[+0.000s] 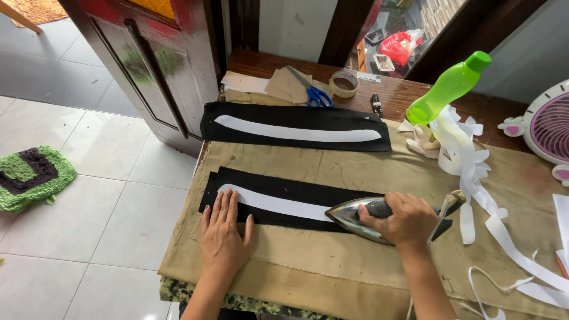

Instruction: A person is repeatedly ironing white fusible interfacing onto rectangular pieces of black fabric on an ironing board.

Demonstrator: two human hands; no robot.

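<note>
Tan cloth-covered tabletop (355, 172) beside a tiled floor. My left hand (225, 231) lies flat, fingers spread, on the near black fabric piece (278, 191) by the front-left edge. My right hand (403, 220) grips the iron (355, 214) on its white strip (278, 205).

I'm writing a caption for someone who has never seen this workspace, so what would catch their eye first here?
First, the right hand gripping a metal iron pressed on a white strip atop the near black fabric piece, while the left hand lies flat on that fabric's left end. Next, the bright green bottle at the table's far right, beside a heap of white strips. A second black fabric piece lies farther back.
</note>
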